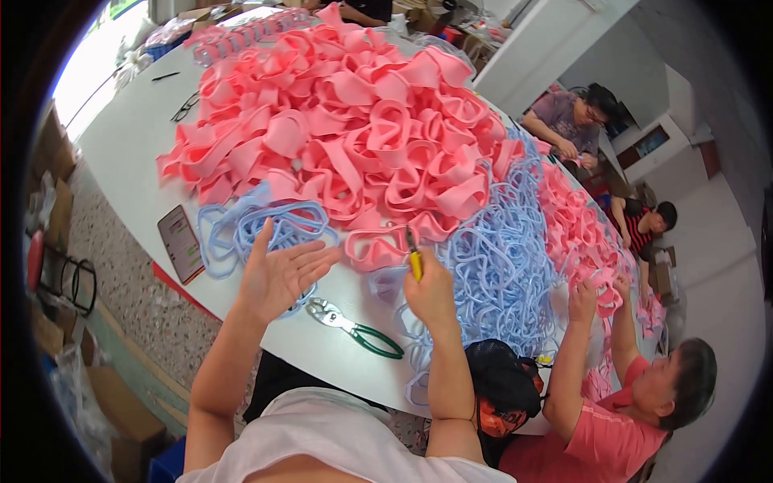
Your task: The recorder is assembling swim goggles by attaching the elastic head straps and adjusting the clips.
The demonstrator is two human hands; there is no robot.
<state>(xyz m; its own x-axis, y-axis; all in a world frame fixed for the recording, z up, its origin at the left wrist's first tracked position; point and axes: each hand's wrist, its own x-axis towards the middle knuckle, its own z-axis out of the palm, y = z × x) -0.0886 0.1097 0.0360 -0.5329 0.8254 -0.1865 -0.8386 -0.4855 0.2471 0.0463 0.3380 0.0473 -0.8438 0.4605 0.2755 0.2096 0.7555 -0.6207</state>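
Yellow-handled cutter point(414, 259) upright between right hand point(431, 294) fingers point(422, 278), blade up.

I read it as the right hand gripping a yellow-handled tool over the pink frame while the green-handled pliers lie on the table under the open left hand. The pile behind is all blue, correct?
Not quite: the head view shows the big pile behind is pink, with blue frames only beside it. The rest holds: right hand grips the yellow-handled tool, pliers lie below the open left hand.
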